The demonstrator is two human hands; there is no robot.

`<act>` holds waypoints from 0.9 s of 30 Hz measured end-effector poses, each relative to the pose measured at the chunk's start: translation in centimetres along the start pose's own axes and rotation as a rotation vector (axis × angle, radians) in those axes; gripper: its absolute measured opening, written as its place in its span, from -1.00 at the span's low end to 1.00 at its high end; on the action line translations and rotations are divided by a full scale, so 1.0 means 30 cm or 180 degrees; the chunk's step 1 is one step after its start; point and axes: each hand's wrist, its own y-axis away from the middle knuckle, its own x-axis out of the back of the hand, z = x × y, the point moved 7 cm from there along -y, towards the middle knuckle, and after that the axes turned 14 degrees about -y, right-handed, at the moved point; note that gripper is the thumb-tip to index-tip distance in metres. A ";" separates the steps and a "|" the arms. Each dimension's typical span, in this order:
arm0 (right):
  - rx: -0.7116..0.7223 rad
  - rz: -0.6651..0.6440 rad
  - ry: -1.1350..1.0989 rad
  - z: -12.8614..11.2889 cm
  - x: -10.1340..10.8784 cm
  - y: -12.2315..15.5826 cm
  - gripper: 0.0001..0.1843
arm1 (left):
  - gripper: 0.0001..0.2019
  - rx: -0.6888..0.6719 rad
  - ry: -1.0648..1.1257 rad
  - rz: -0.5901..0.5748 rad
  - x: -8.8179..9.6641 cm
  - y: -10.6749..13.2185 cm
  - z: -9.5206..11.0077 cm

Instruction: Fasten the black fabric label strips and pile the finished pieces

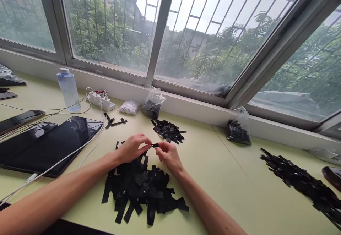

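Note:
Between my two hands a small black fabric label [155,145] is pinched at its ends. My left hand [133,147] grips its left end with thumb and forefinger. At the other end, my right hand [169,156] has its fingertips closed on the strip. Below both hands spreads a large loose pile of black labels [141,189], some showing small white letters. A smaller heap of black strips [169,131] lies just beyond my hands.
A tablet [58,146] with white cables lies at left, near a water bottle [68,89] and a power strip [100,100]. Plastic bags of black pieces [151,107] stand by the window sill. Another long pile of black strips [301,181] lies at right.

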 end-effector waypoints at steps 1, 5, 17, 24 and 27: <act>0.0003 0.0007 0.0014 -0.004 -0.001 0.002 -0.79 | -0.87 0.0001 0.0010 -0.0032 -0.003 0.001 0.000; 0.0005 0.0006 0.0038 -0.008 -0.002 0.007 -0.80 | -0.86 -0.0010 0.0042 -0.0145 -0.017 0.003 -0.002; -0.0078 -0.0010 -0.0053 0.008 -0.007 0.014 -0.82 | -0.86 0.0068 0.0116 -0.0225 -0.031 0.005 -0.006; -0.0142 -0.0344 -0.0203 -0.009 -0.017 0.016 -0.80 | -0.86 0.0154 0.0167 -0.0176 -0.032 0.006 -0.019; -0.0123 -0.0386 -0.0149 -0.022 -0.022 0.017 -0.79 | -0.86 0.0183 0.0176 -0.0168 -0.033 0.006 -0.023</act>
